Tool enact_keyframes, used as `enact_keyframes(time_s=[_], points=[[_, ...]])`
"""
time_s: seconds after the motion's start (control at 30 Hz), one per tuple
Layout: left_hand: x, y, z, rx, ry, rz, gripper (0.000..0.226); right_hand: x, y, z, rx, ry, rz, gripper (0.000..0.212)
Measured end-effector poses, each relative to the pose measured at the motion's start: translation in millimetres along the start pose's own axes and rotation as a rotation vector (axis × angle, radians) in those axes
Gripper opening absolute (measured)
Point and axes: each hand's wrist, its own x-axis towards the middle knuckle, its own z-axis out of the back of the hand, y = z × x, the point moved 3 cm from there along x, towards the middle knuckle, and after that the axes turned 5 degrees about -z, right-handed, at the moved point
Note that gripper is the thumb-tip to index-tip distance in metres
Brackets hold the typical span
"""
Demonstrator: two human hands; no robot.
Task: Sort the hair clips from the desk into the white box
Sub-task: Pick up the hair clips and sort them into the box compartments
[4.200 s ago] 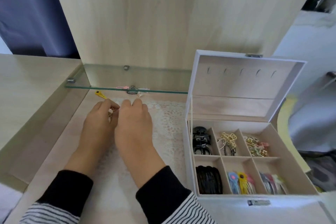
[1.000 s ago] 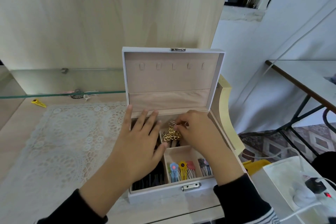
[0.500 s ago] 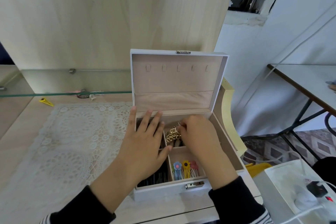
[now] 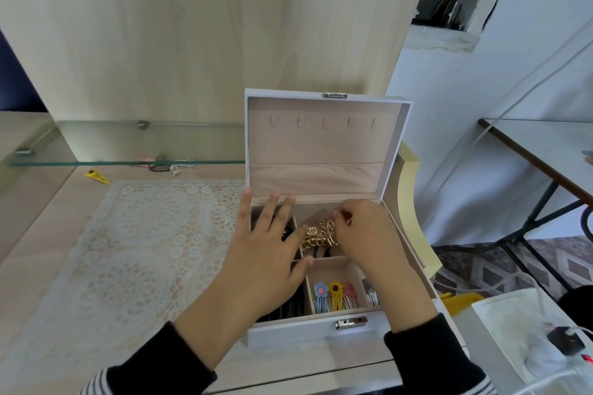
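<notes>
Judging most clips sorted, we pinched a small clip (image 4: 348, 220) in our right hand (image 4: 369, 234) over the gold clips (image 4: 317, 237) in the white box (image 4: 288, 330), left hand (image 4: 269, 253) flat across it; a yellow clip (image 4: 97, 176) and a clip pile (image 4: 163, 166) waited on the desk (image 4: 38, 234)

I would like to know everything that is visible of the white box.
The white box stands open on the desk, its lid upright, lined beige with five small tabs. A metal latch sits on the front wall. Dividers split the inside into compartments: gold clips back middle, flower clips front middle. The left hand lies flat over the left compartments; the right hand pinches the gold clips.
</notes>
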Motion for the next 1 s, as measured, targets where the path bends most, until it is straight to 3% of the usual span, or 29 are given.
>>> enact_keyframes(time_s=[0.3, 0.57, 0.8, 1.0], points=[[-7.0, 19.1, 12.3, -0.030, -0.121, 0.059, 0.056, -11.1, -2.4, 1.9, 0.169, -0.186, 0.072, 0.023], [-38.8, 63.3, 31.9, -0.254, -0.335, 0.315, 0.048, -39.6, 75.0, -6.2, 0.285, -0.374, 0.324, 0.026], [-81.6, 114.8, 10.7, -0.275, -0.290, 0.563, 0.051, -58.4, 146.3, -46.0, 0.281, -0.300, 0.477, 0.031], [-111.5, 149.8, -18.7, -0.241, -0.119, 0.685, 0.053, -65.0, 186.9, -94.4, 0.130, -0.139, 0.405, 0.038]])
